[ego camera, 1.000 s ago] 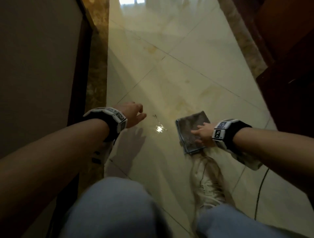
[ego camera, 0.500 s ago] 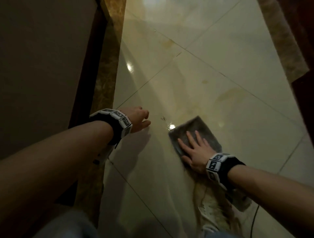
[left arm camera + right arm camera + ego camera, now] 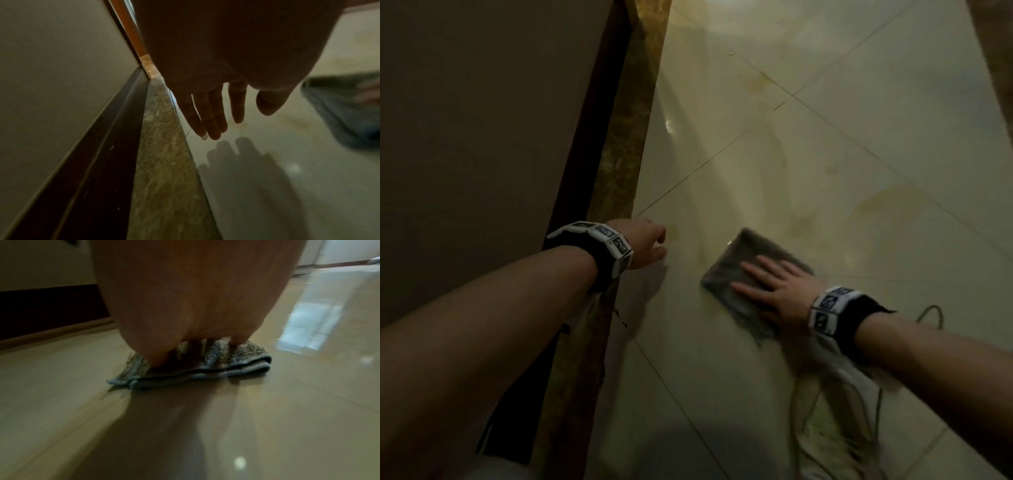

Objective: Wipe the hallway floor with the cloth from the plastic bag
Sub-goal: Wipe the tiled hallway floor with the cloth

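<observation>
A folded grey cloth lies flat on the glossy cream tile floor. My right hand presses on it with fingers spread straight. In the right wrist view the cloth shows its folded edge under my right hand. My left hand hovers above the floor near the wall, to the left of the cloth, holding nothing. In the left wrist view its fingers hang straight over their own shadow, and the cloth appears at the right edge.
A dark skirting board and a brown marble border strip run along the wall on the left. Yellowish stains mark the tiles beyond the cloth. A thin cable and a pale shoe lie near my right forearm.
My right hand went from touching the cloth's edge to lying flat on it, and pushed it forward and left. The left hand stayed hovering by the wall.
</observation>
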